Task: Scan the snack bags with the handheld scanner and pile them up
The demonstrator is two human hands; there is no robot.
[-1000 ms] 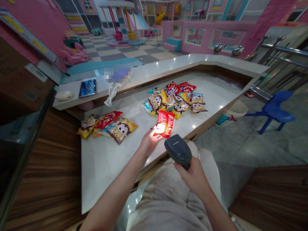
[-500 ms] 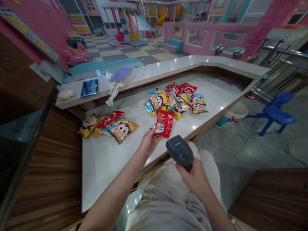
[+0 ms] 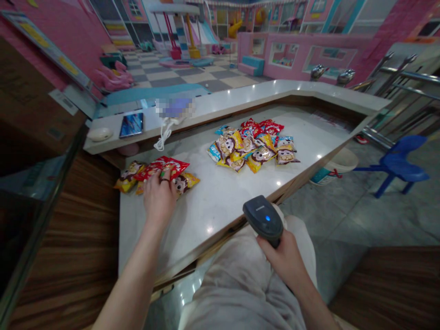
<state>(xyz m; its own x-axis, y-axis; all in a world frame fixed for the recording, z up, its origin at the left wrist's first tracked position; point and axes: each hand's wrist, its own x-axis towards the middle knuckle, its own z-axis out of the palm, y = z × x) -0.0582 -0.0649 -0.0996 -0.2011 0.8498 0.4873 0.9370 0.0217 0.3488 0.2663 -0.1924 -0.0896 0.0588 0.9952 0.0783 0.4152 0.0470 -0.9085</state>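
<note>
My left hand (image 3: 158, 198) reaches palm down to the left pile of snack packets (image 3: 178, 182) on the white counter (image 3: 213, 197). Its fingertips rest on a red snack packet (image 3: 168, 165) lying on top of that pile. My right hand (image 3: 283, 257) is closed round the handle of a dark barcode scanner (image 3: 263, 218), held over my lap near the counter's front edge; a blue light glows on the scanner's head. A larger heap of yellow, blue and red snack packets (image 3: 252, 146) lies further back on the counter.
A raised ledge (image 3: 275, 89) runs behind the counter, with a tablet (image 3: 131, 124), a white dish (image 3: 99, 134) and a hanging white cable (image 3: 165, 134). Right of the counter stand a bucket (image 3: 332, 166) and a blue chair (image 3: 400, 160). Wooden panels flank both sides.
My left hand carried the red packet from in front of the scanner leftward onto the left pile. The scanner's blue light has come on. My right hand stayed nearly still.
</note>
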